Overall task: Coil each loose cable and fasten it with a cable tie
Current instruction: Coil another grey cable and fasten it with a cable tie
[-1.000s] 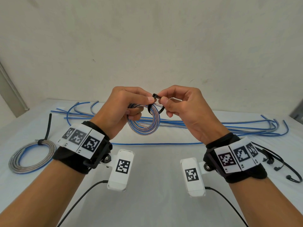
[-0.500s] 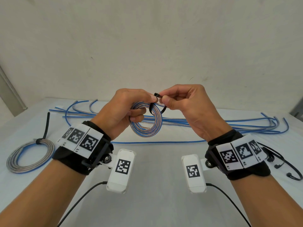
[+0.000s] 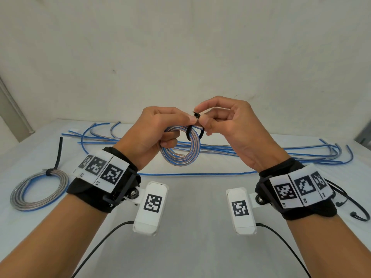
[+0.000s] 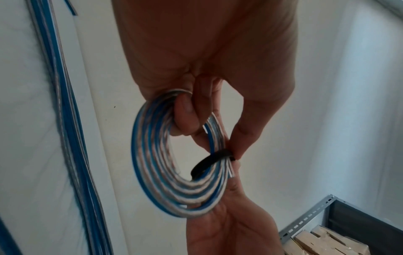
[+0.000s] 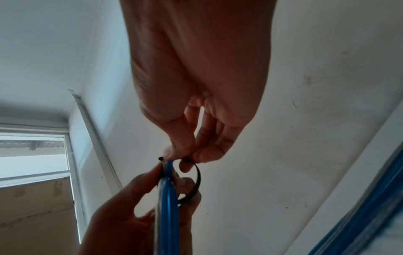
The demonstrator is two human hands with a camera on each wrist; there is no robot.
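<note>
Plain off-white wall (image 3: 180,47) behind white table (image 3: 190,247); window (image 5: 32,155); grey metal shelf (image 4: 340,222).

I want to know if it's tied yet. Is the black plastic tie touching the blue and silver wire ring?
Touching. The left wrist view shows the black plastic tie looped loosely over the blue and silver wire ring, lying across its strands.

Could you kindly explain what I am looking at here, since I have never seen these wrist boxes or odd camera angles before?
No robot here: a person works bare-handed, wearing a head camera and a white camera box on each wrist. The wide picture is the head view; the two close ones look along each hand. The left hand holds a small coil of blue and clear cable in the air. The right hand pinches a black cable tie looped loosely round it. On the white table lie a finished tied coil, long loose cables and spare black ties.
</note>
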